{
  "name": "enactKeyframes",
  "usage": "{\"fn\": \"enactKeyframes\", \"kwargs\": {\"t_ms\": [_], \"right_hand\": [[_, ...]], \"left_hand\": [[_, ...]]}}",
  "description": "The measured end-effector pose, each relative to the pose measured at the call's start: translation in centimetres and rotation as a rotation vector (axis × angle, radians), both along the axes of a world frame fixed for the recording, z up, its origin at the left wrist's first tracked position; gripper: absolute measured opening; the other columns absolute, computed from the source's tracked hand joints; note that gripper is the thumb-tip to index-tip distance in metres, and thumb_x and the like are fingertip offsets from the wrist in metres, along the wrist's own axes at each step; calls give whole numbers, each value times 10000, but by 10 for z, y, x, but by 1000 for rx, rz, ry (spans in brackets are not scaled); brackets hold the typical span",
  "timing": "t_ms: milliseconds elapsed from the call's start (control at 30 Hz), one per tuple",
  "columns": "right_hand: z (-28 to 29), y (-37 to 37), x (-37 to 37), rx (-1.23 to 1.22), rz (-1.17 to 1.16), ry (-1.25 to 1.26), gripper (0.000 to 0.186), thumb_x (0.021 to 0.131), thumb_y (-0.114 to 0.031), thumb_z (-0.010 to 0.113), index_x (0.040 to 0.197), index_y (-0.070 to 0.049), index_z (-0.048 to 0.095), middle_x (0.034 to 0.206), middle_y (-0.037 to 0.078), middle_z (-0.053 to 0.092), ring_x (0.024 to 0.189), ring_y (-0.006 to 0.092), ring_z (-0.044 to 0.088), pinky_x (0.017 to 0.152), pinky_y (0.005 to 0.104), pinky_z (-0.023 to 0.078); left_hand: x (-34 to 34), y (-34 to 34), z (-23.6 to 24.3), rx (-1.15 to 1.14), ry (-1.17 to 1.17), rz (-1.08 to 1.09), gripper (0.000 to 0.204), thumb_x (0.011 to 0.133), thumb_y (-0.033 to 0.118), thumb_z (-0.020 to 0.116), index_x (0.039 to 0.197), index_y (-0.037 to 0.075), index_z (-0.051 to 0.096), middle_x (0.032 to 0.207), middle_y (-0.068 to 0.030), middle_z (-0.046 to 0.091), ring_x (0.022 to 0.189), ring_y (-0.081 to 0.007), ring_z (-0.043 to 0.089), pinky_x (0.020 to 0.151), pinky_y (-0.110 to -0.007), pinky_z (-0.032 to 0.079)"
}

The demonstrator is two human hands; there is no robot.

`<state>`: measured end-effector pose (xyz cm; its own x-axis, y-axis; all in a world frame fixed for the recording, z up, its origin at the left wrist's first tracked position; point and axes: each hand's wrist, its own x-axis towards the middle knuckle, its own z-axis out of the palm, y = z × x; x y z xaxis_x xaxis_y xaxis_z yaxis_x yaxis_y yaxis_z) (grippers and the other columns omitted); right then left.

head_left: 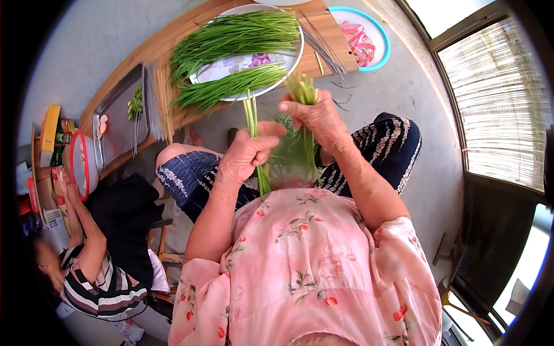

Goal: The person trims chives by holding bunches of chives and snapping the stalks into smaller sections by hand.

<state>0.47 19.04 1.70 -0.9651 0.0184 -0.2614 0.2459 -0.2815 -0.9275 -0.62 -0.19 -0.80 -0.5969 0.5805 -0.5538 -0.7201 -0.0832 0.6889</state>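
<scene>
Currently, in the head view, a few pale green stems [251, 115] are pinched between the thumb and fingers of the left hand [248, 153], and their lower ends are hung down toward the blouse [311, 259]. By the right hand [320, 118], a thicker bunch [303, 89] of the same kind is gripped in curled fingers, the cut-looking ends being pointed up and the rest let down below the palm. The two hands are held near each other but apart, above the lap. Whether the upper tips of the stems are touching the plate's edge cannot be told.

Beyond the hands, a white plate [222, 70] with a purple flower print is set on a wooden table [328, 17]. On it a large heap of green stalks [236, 36] is laid, with a smaller bundle [231, 85] placed nearer the person. Thin metal skewers [326, 49] are scattered to the plate's right, and a blue-rimmed basin [388, 43] is seen past the table's end.

To the left, a metal tray [118, 109] is placed; beside it, a red-rimmed bowl [75, 167] is reached by a co-worker's hands [68, 185].
</scene>
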Motion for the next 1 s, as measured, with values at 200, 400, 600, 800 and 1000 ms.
{"fn": "enactKeyframes", "kwargs": {"t_ms": [200,400,600,800,1000], "right_hand": [[-18,-16,-7,-129,188,-152,108,758,-93,708,808,-25,642,631,-4,580,499,76,464,456,235,368],[-18,-4,-9,-149,-30,-120,142,817,-111,664,839,8,589,649,76,609,473,112,536,394,227,380],[-33,43,-22,-267,-255,-34,134,863,-107,602,916,-24,510,746,139,647,560,174,627,406,246,425],[-38,74,-25,-227,-324,-7,125,869,-117,601,905,-25,525,780,173,648,563,162,616,412,247,447],[-37,77,-22,-254,-369,14,137,867,-126,600,908,-16,531,769,178,640,572,173,609,446,261,458]], "left_hand": [[-3,10,14,-119,120,-92,249,788,120,669,1001,1,621,805,-24,610,458,-32,416,372,-186,290],[-3,-1,9,-52,88,-29,500,873,430,576,1070,-29,557,921,-140,637,559,-138,581,444,-251,482],[-5,-22,13,-166,-24,-31,491,896,380,562,1057,-81,512,858,-201,637,580,-185,621,506,-333,546],[-5,-25,13,-235,-34,-139,462,880,381,586,1022,-55,529,818,-187,634,580,-167,622,498,-297,541],[-1,-23,12,-240,-45,-93,415,873,351,599,996,-42,548,788,-154,632,576,-149,615,502,-280,538]]}}
